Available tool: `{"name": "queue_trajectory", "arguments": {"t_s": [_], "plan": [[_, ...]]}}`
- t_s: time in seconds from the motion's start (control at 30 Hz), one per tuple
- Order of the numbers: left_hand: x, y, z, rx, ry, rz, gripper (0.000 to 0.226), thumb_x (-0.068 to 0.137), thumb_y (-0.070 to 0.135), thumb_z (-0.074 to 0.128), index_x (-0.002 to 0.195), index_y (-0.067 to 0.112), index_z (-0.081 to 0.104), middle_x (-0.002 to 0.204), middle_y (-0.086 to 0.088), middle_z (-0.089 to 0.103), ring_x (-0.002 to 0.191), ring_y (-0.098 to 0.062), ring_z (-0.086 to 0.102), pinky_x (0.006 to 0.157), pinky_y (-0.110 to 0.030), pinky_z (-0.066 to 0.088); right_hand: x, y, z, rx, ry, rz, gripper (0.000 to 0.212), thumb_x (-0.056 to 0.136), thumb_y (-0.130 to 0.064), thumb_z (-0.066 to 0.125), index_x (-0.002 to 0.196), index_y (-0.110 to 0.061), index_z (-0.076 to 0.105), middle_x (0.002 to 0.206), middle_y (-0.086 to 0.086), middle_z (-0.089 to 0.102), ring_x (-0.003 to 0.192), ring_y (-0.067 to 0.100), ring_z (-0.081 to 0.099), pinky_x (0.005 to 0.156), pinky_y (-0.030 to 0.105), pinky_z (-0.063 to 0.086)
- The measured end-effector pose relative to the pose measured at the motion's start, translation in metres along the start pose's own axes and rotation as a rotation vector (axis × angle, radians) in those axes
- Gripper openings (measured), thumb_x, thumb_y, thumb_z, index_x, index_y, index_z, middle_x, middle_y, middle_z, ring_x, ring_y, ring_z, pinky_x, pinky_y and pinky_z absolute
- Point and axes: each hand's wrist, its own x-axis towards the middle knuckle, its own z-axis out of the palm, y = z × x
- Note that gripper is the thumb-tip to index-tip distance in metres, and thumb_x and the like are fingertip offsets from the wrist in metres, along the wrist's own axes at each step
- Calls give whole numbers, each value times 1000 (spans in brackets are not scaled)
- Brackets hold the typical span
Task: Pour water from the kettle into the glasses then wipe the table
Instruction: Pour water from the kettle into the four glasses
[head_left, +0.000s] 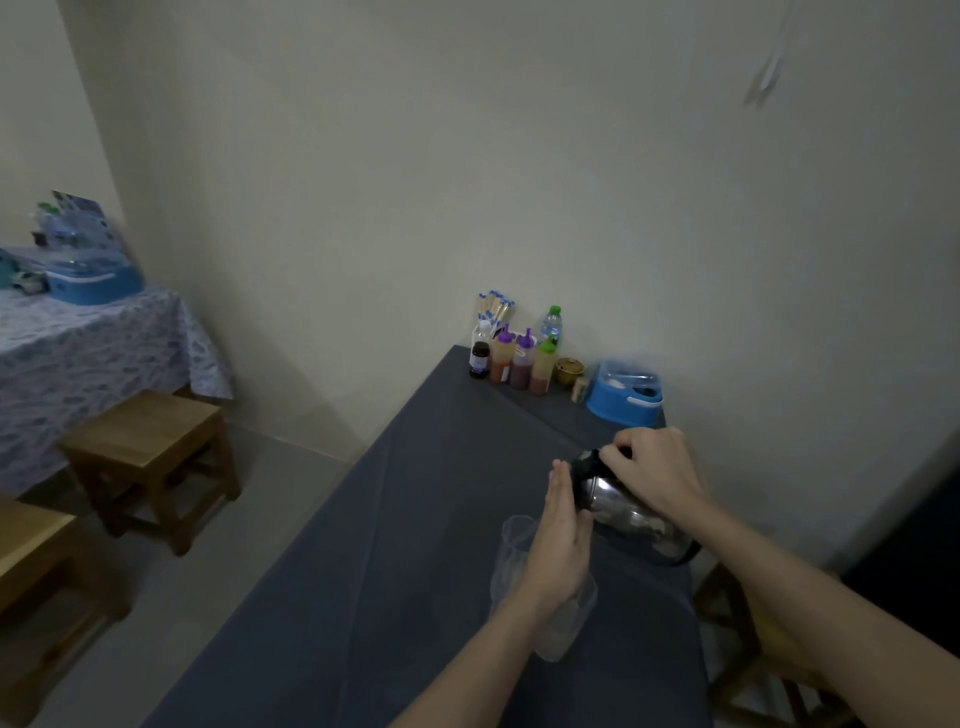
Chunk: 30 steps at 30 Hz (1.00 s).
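Leaning toward nine o'clock above a dark grey cloth-covered table (415, 519), a shiny rounded steel kettle (623, 509) sits at four o'clock from centre. The right hand (654, 467) curls around its black top. The left hand (561, 540), fingers straight, presses flat against its side. At the kettle's seven o'clock, two clear glasses (511, 551) are blurred and half hidden by that hand.

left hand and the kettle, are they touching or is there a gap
Touching. The head view shows the left hand with its straight fingers laid flat against the side of the tilted kettle, with no gap visible between them.
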Motion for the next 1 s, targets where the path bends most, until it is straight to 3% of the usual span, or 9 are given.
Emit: {"name": "queue_trajectory", "arguments": {"t_s": [0.23, 0.43, 0.7, 0.83, 1.0], "plan": [[-2, 0, 1, -14, 35, 10, 65, 103, 14, 33, 152, 18, -9, 162, 6, -9, 150, -8, -3, 123, -31, 6, 4, 0, -2, -27, 4, -69, 32, 84, -32, 55, 56, -19, 63, 48, -4, 56, 49, 12, 52, 70, 33, 48], [-1, 0, 4, -31, 49, 17, 64, 103, 14, 32, 152, 16, -10, 162, 4, -10, 150, -10, -5, 123, -32, 5, 7, -5, -6, -103, 20, -138, 33, 85, -28, 58, 53, -23, 50, 42, -11, 38, 44, 0, 35, 64, 28, 30], [0, -2, 6, -50, 58, -1, 66, 103, 12, 32, 151, 16, -12, 162, 2, -12, 150, -11, -5, 123, -33, 6, 8, -13, -10, -202, 10, -185, 31, 81, -33, 50, 52, -26, 44, 40, -11, 33, 42, -2, 25, 65, 28, 29], [1, -3, 5, -48, 62, -5, 65, 103, 13, 32, 152, 15, -11, 162, 2, -10, 150, -11, -4, 123, -30, 6, 9, -15, -9, -223, 6, -196, 32, 85, -30, 54, 54, -24, 47, 44, -7, 44, 43, 1, 30, 67, 29, 30], [-1, -5, 6, -62, 69, -1, 67, 103, 16, 33, 151, 18, -14, 162, 5, -13, 150, -10, -4, 123, -32, 8, 11, -20, -9, -250, 1, -214, 32, 78, -39, 38, 51, -24, 43, 41, -4, 46, 44, 14, 43, 64, 32, 44]]}}
